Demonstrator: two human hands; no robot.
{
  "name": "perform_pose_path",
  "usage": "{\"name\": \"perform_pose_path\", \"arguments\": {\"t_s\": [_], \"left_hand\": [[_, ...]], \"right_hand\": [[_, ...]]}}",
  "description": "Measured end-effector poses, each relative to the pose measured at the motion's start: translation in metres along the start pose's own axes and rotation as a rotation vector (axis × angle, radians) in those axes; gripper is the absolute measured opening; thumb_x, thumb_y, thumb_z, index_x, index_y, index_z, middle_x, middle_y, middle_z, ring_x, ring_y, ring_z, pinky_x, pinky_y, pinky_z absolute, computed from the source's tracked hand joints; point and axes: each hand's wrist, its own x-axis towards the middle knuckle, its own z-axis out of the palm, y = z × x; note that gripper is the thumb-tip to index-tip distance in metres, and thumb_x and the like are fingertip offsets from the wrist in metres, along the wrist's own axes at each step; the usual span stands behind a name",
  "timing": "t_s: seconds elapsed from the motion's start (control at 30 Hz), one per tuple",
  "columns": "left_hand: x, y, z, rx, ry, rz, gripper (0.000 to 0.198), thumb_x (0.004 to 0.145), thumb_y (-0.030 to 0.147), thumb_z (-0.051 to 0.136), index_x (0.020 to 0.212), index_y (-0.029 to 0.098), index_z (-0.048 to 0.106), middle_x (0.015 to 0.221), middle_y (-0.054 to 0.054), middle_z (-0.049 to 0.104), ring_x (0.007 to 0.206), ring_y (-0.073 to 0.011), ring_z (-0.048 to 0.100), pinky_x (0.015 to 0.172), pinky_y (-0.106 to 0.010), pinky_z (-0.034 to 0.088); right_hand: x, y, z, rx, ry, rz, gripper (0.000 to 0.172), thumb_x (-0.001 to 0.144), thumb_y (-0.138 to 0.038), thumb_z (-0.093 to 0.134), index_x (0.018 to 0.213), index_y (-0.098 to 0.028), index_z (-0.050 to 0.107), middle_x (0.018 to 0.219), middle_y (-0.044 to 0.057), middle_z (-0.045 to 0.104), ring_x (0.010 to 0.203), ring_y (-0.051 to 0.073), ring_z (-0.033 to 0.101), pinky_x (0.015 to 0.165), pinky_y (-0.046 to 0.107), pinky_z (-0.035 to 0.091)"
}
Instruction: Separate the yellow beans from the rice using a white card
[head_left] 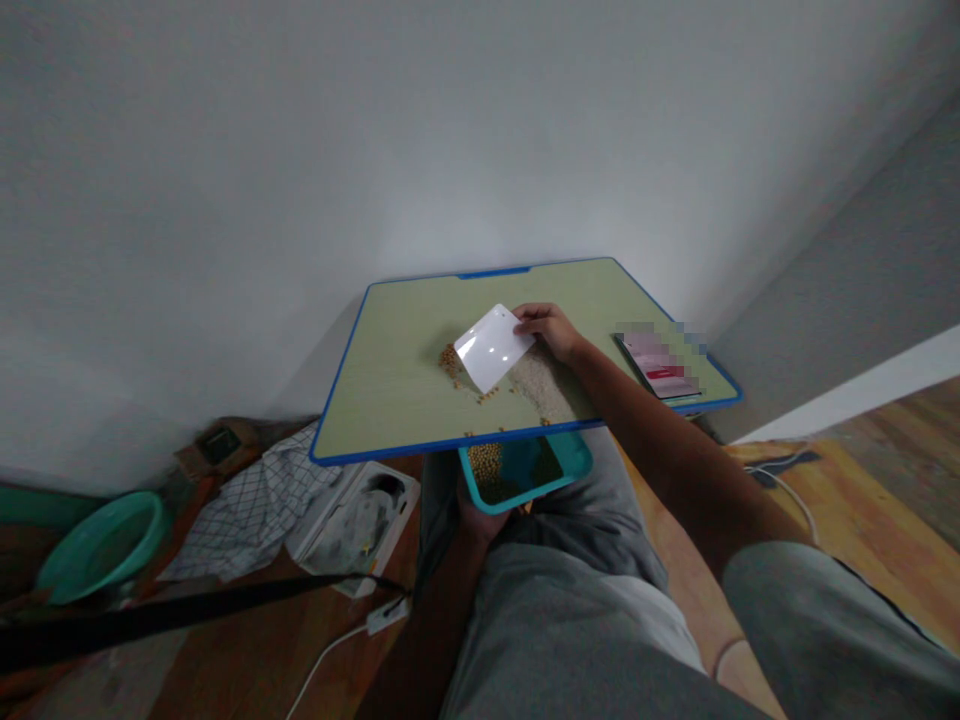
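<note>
My right hand (551,328) is closed on a white plastic scraper card (493,347), held flat and tilted over the small blue-edged table (390,400). Beside the card's left edge lie brown beans (450,360), and a patch of white rice (544,385) lies under my wrist. My left hand (480,520) grips from below a teal tray (525,468) held just under the table's front edge. The tray has beans in its left part. Most of my left fingers are hidden beneath it.
A pink and white booklet (660,368) lies at the table's right end. On the floor to the left are a teal basin (101,545), a checked cloth (255,500), a white box (360,520) and a white cable (330,650). The wall stands close behind the table.
</note>
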Motion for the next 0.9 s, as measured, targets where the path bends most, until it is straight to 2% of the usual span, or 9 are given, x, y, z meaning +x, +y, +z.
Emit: {"name": "perform_pose_path", "arguments": {"t_s": [0.17,0.3,0.5,0.63,0.73,0.83,0.9], "left_hand": [[-0.003,0.001,0.003,-0.106,-0.009,-0.034,0.077,0.108,0.06,0.042,0.175,0.025,0.032,0.188,-0.008,0.028,0.172,-0.0366,0.035,0.139,-0.063,0.035],[-0.006,0.003,0.007,-0.12,0.045,-0.052,0.074,0.108,0.058,0.041,0.173,0.022,0.038,0.187,-0.01,0.03,0.172,-0.0373,0.034,0.14,-0.065,0.029],[-0.006,0.003,0.007,-0.086,0.01,-0.056,0.078,0.107,0.063,0.043,0.173,0.023,0.037,0.183,-0.011,0.039,0.167,-0.0405,0.042,0.135,-0.068,0.037],[-0.001,0.001,0.001,-0.075,0.02,-0.068,0.072,0.106,0.061,0.047,0.168,0.024,0.044,0.181,-0.011,0.042,0.163,-0.0445,0.046,0.131,-0.077,0.034],[0.001,-0.001,-0.002,-0.079,0.009,-0.066,0.071,0.104,0.063,0.048,0.163,0.024,0.048,0.181,-0.014,0.041,0.162,-0.0492,0.046,0.129,-0.083,0.03],[0.0,-0.001,-0.002,-0.079,-0.052,-0.051,0.072,0.102,0.067,0.049,0.158,0.023,0.056,0.175,-0.017,0.051,0.159,-0.051,0.049,0.131,-0.082,0.028],[0.0,-0.002,-0.003,-0.077,-0.062,-0.039,0.071,0.102,0.068,0.049,0.157,0.024,0.058,0.176,-0.015,0.05,0.162,-0.0484,0.047,0.133,-0.078,0.03]], "right_hand": [[0.0,-0.002,0.001,0.003,-0.01,-0.006,0.025,0.052,-0.022,0.083,0.076,-0.018,0.079,0.07,0.0,0.072,0.065,0.015,0.058,0.067,0.029,0.045],[-0.001,-0.002,0.001,0.0,-0.017,0.017,0.024,0.05,-0.021,0.082,0.074,-0.018,0.079,0.069,0.001,0.073,0.066,0.016,0.06,0.066,0.03,0.045],[-0.001,-0.003,0.001,-0.011,-0.018,0.0,0.023,0.052,-0.021,0.082,0.075,-0.019,0.079,0.069,0.0,0.073,0.064,0.015,0.057,0.065,0.029,0.044],[-0.002,-0.004,0.001,-0.017,-0.037,0.023,0.025,0.051,-0.021,0.081,0.076,-0.019,0.08,0.07,0.001,0.074,0.066,0.017,0.06,0.066,0.031,0.045],[-0.002,-0.004,0.002,-0.006,0.016,0.006,0.024,0.053,-0.021,0.079,0.076,-0.019,0.078,0.07,0.001,0.072,0.065,0.016,0.058,0.066,0.031,0.044],[-0.002,-0.004,0.002,0.015,0.062,-0.012,0.021,0.053,-0.022,0.077,0.074,-0.019,0.075,0.07,0.001,0.071,0.066,0.017,0.058,0.065,0.03,0.044],[-0.002,-0.004,0.002,0.017,0.059,-0.002,0.02,0.052,-0.023,0.076,0.072,-0.019,0.074,0.068,0.001,0.07,0.064,0.017,0.057,0.064,0.03,0.042]]}}
